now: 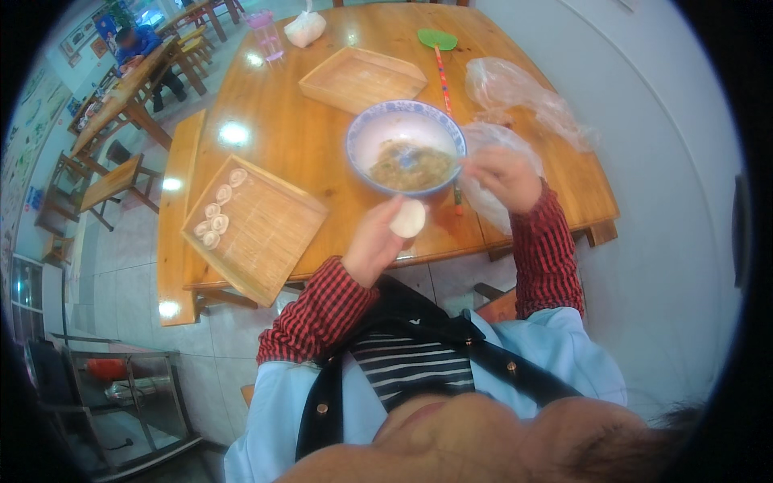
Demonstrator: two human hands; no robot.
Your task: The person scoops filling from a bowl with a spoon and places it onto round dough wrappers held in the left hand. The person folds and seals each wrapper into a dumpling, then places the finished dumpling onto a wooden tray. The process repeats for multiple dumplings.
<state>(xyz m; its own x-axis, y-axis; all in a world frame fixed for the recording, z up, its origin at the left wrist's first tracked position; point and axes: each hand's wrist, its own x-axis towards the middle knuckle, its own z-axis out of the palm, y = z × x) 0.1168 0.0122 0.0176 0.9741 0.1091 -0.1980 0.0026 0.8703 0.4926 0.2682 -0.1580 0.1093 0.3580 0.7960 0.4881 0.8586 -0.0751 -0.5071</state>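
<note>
My left hand (375, 240) holds a round white dough wrapper (407, 218) just in front of a large blue-and-white bowl (406, 108). Inside the bowl lies a pale brownish filling (416, 169). At the bowl's right rim is my right hand (502, 175), blurred, its fingers bent together; whether they grip a thin utensil cannot be told. On the left a wooden tray (272, 235) carries several folded dumplings (220, 224) along its left side. A crumpled clear plastic bag (492, 208) lies under and beside my right hand.
Behind the bowl stands another wooden tray (362, 78). A green fly swatter (437, 39), a second plastic bag (513, 87), a tied white bag (305, 28) and a pink clear jug (266, 36) are on the wooden table (290, 108). A person (139, 48) sits at a far table. A wall borders the right side.
</note>
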